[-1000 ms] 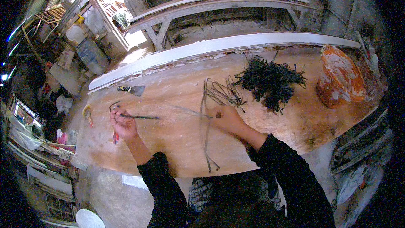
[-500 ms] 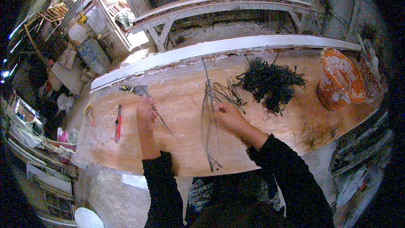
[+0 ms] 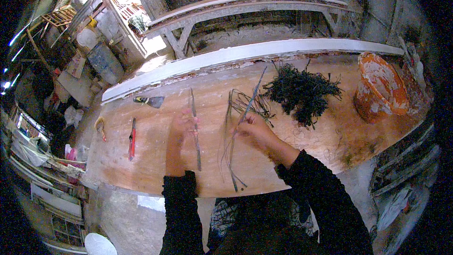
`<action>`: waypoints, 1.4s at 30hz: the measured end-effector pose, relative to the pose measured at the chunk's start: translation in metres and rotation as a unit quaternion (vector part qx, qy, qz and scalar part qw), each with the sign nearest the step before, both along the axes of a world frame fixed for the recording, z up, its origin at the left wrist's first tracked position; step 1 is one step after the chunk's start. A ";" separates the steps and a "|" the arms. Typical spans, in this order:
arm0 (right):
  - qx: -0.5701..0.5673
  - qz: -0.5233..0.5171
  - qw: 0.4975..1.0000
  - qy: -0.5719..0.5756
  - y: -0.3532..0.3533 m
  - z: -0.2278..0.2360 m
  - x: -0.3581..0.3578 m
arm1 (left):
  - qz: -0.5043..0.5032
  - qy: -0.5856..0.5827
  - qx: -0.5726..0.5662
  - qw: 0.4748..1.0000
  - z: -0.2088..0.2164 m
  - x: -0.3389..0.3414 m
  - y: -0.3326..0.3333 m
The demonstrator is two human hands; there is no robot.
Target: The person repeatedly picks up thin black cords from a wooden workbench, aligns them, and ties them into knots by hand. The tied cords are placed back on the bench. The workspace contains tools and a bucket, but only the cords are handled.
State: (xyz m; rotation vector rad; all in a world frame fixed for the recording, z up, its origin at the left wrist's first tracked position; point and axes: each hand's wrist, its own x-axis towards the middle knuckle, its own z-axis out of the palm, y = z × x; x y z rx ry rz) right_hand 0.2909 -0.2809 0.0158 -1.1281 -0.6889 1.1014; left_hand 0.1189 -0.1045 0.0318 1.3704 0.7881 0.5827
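Left hand [image 3: 183, 123], centre-left of frame, gripping dark strip [image 3: 197, 148]. Right hand [image 3: 251, 127], centre, pinching second strip [image 3: 255, 90]. Black bundle [image 3: 303, 92] right of centre; orange bucket [image 3: 370, 99] far right.

No text, label, number or sign can be read, though the dim left is probably too grainy to judge.

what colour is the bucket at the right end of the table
The bucket is orange, smeared with whitish residue; it shows in the head view.
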 end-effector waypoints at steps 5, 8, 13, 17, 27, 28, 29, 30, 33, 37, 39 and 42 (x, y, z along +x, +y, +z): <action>0.057 0.037 0.991 0.114 -0.001 0.002 0.000 | -0.007 0.002 0.034 0.999 -0.021 -0.003 0.013; 0.095 0.059 0.974 0.195 -0.001 -0.002 -0.001 | 0.082 0.038 0.237 0.967 -0.021 -0.001 0.012; -0.022 0.053 0.998 0.035 -0.006 0.017 -0.009 | 0.139 0.048 0.607 0.781 0.011 0.015 -0.019; -0.063 0.045 0.996 -0.044 -0.008 0.013 -0.004 | 0.071 0.118 0.633 0.762 0.042 0.033 -0.068; -0.036 0.032 0.994 -0.097 -0.001 0.001 -0.005 | -0.023 -0.112 0.168 0.979 0.014 0.027 -0.042; -0.026 0.034 0.994 -0.104 0.000 -0.002 -0.004 | -0.030 -0.112 0.139 0.983 0.011 0.027 -0.042; -0.017 0.036 0.993 -0.112 0.000 -0.004 -0.004 | -0.037 -0.113 0.110 0.987 0.007 0.028 -0.045; -0.024 0.037 0.991 -0.127 -0.001 -0.003 -0.004 | -0.044 -0.113 0.081 0.989 0.008 0.031 -0.049; -0.028 0.042 0.988 -0.145 -0.003 0.000 -0.005 | -0.091 -0.268 -0.043 0.958 0.012 0.037 -0.061; -0.037 0.069 0.991 -0.111 -0.007 0.014 -0.007 | -0.011 -0.345 -0.130 0.929 0.012 0.034 -0.056; -0.043 0.083 0.991 -0.100 -0.008 0.014 -0.004 | 0.019 -0.348 -0.113 0.930 0.009 0.027 -0.041; -0.021 0.100 0.993 -0.064 -0.005 0.002 0.004 | 0.035 -0.315 -0.088 0.944 0.012 0.018 -0.030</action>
